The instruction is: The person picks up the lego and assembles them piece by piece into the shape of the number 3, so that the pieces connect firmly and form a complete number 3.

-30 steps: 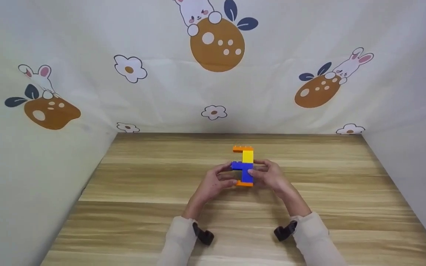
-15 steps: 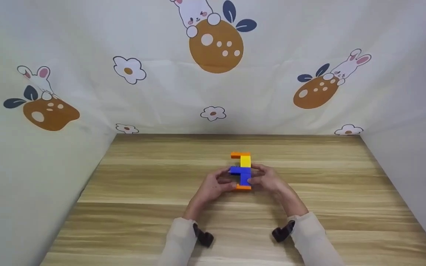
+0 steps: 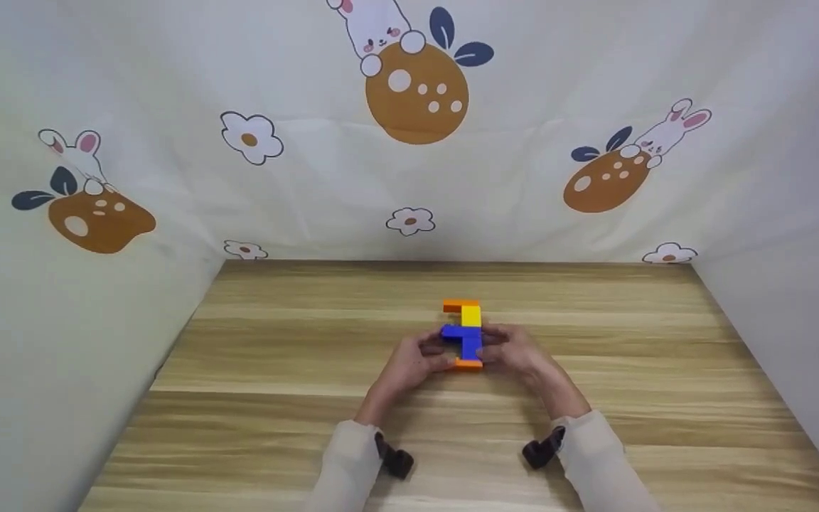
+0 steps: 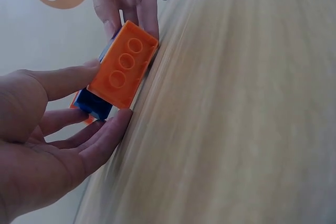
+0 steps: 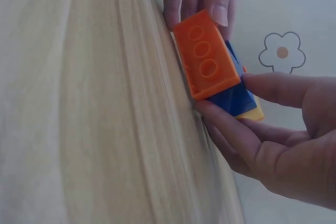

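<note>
Both hands hold one built-up toy block assembly close over the wooden table in the head view. From far end to near end it runs through an orange brick (image 3: 456, 306), a yellow brick (image 3: 470, 317), blue bricks (image 3: 471, 346) and another orange brick (image 3: 468, 365). The orange and blue pieces jut out leftward. My left hand (image 3: 407, 363) grips its left side, thumb near the lower orange brick. On the right side, my right hand (image 3: 523, 354) pinches the blue part. Both wrist views show the hollow underside of an orange brick (image 4: 125, 65) with round tubes facing the cameras.
The wood-grain table (image 3: 274, 427) extends around the hands. A pale cloth wall (image 3: 310, 185) printed with rabbits and flowers stands behind and at both sides. Each sleeve cuff has a black wrist device (image 3: 397, 462) strapped by it.
The assembly has come down and nearer in the head view, and looks shorter as its far end dips. Both hands keep their hold and move slightly with it.
</note>
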The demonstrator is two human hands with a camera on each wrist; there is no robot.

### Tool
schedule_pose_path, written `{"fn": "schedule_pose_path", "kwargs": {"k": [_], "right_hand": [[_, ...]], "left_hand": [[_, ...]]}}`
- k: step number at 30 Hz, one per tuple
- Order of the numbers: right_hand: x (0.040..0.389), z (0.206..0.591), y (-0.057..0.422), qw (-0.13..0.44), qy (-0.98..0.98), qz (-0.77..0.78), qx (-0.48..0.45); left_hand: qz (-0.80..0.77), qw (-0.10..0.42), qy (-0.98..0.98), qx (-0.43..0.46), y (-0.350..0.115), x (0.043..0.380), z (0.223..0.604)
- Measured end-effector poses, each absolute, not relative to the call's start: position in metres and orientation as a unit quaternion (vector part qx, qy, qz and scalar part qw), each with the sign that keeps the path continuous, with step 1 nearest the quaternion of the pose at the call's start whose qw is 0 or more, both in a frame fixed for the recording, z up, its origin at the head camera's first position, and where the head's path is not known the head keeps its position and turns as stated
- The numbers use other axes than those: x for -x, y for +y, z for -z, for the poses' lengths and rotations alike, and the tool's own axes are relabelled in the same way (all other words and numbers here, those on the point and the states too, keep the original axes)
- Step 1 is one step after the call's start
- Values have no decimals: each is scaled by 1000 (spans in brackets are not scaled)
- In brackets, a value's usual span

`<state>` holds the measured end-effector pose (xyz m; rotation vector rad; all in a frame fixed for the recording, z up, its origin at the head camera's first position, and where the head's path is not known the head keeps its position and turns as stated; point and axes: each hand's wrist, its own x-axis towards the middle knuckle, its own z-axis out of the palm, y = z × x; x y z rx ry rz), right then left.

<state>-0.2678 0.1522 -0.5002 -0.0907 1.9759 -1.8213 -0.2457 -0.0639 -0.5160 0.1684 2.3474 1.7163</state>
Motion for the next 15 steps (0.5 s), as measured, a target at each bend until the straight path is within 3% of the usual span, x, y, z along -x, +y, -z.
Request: {"fn": "schedule_pose_path", "kwargs": {"k": [15], "right_hand": [[267,502,151,226,708,669,3]], "left_hand": [[-591,109,797,-58,-62,246,517]]}}
